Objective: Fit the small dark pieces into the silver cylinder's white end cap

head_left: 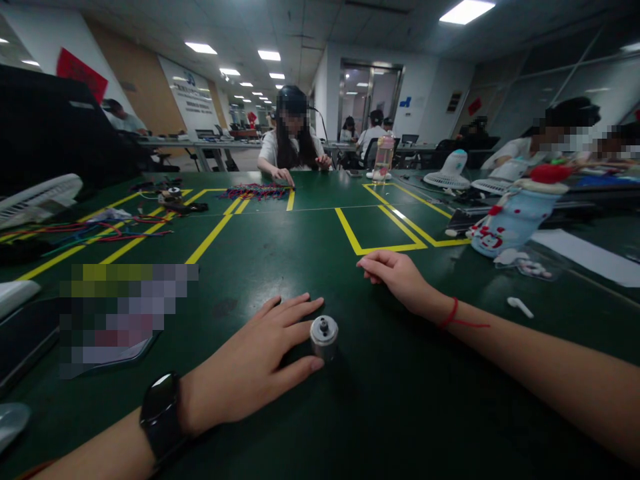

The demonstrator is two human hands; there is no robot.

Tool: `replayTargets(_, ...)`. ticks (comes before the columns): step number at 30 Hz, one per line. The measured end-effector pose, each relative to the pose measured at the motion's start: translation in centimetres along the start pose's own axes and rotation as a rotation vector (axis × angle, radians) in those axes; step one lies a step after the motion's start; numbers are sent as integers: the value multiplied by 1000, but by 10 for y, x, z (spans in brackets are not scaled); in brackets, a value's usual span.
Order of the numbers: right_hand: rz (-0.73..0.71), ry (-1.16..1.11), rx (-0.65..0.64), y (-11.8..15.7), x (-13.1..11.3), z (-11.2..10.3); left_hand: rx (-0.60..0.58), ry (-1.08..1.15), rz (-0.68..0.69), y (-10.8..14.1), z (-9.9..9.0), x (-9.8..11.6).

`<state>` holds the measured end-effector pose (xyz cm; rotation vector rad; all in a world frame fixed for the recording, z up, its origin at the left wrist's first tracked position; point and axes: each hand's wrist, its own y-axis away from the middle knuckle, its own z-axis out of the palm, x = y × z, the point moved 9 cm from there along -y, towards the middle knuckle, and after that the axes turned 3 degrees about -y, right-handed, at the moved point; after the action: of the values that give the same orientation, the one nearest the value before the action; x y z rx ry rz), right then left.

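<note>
A small silver metal cylinder (324,339) stands upright on the green table (280,267), showing a short shaft and small dark holes on its top face. My left hand (263,353) lies at its left with fingers spread, the thumb tip and index finger close against its side. Beyond it to the right, my right hand (395,275) hovers or rests near a yellow-taped corner, thumb and fingers pressed together; whether anything small is between them is hidden.
Red and blue wires (260,192) lie at the far side near another person's hand (283,176). More cables (115,230) and a blurred packet (130,313) are left. On the right are a blue bottle (517,217), white earbud (521,307), small fans (449,171) and paper (590,257).
</note>
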<state>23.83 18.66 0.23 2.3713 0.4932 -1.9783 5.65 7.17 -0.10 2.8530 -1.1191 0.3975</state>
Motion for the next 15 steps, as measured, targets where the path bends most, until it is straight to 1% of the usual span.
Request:
replayTargets(6,-11,50,-29,1,-2,3,-11,-19,-10,1,2,0)
replayTargets(10,-25,125,-78,4,-7,9,1,-5,-12,0,2,-1)
replayTargets(13,-35,169,-167,12,-17,23,11,7,-9,0,1,-1)
replayTargets(15,-92,164,-283,22,-34,40,14,8,-10,0,0,0)
